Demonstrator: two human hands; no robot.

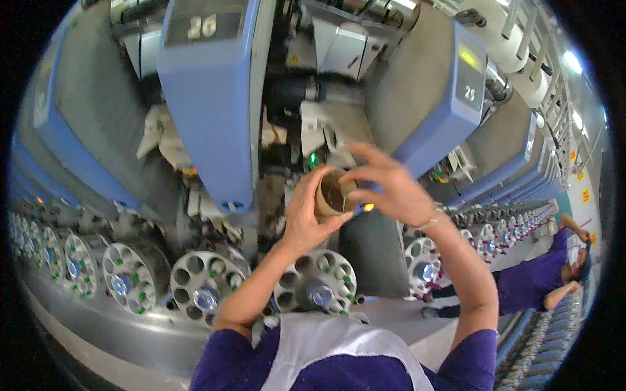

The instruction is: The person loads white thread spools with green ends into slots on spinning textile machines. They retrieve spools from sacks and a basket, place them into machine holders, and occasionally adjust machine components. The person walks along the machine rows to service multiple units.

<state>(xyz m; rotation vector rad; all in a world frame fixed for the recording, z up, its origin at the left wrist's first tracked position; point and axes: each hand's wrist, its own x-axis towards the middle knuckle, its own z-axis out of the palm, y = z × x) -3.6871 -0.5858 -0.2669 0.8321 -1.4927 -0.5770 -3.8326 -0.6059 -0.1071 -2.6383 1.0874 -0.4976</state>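
Observation:
In front of my chest my left hand is wrapped round a tan cardboard tube, whose hollow mouth faces up toward me. A thin pale strand shows inside the mouth. My right hand is at the tube's right rim, blurred, with its fingers spread. The lower fingers are close to or touching the rim; whether they pinch a thread is too blurred to see. Just beyond both hands is a winding machine's working unit, between two blue-and-grey housings.
Round white bobbin magazines with green-tipped bobbins line the machine below my hands. A blue housing rises at left, another at right. A dark grey panel stands below my right hand. Another person in purple is at far right.

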